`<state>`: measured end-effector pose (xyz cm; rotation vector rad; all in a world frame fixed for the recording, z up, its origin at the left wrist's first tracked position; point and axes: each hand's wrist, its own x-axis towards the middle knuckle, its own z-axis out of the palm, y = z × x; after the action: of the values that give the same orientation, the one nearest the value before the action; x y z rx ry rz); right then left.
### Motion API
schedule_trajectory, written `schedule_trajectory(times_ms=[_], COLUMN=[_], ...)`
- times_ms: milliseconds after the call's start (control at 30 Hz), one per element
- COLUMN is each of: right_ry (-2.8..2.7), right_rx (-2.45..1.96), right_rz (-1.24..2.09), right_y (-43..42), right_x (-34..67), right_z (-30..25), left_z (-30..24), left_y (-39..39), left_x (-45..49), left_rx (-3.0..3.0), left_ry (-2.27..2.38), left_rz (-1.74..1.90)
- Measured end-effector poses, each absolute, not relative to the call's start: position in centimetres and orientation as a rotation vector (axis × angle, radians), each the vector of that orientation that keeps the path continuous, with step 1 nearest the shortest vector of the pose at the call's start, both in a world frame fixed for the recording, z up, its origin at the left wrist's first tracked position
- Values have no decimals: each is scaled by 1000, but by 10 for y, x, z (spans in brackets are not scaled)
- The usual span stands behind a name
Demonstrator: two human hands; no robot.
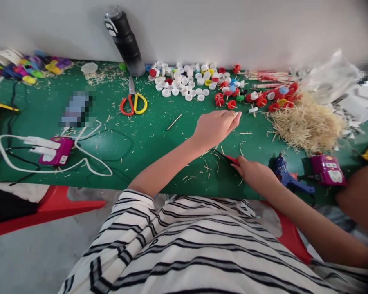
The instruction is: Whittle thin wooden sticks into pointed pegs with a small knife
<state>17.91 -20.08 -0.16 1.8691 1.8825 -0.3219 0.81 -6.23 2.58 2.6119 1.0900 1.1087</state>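
My right hand (248, 169) is closed around a red-handled tool (231, 159), black tip near my left wrist. Left hand (216, 127) curled over tabletop (153, 141) near caps (200, 81); can't tell if holding anything.

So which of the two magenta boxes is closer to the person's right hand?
The magenta box beside the blue glue gun; the other box, with white plugs, sits at far left.
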Motion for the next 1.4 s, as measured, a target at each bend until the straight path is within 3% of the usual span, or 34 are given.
schedule_trajectory(times_ms=[400,600,733,1000,1233,1400], right_ry=[1881,2003,2203,2091,2182,2180], right_rx=[1861,2132,2411,2952,3076,2955], right_rz=[-290,-332,-506,-830,-987,-1435], right_y=[-215,-216,-218,-232,-221,-215], right_x=[198,208,215,213,184,168], right_z=[-1,2,9,-3,-12,-18], left_z=[23,24,21,19,17,26], left_y=[-58,-57,-51,-37,-35,-28], left_x=[8,9,6,1,-1,-13], left_rx=[2596,2521,2480,2420,2408,2453], left_ry=[1108,1051,1048,1070,1030,960], left_rz=[1073,1091,1124,1094,1121,1050])
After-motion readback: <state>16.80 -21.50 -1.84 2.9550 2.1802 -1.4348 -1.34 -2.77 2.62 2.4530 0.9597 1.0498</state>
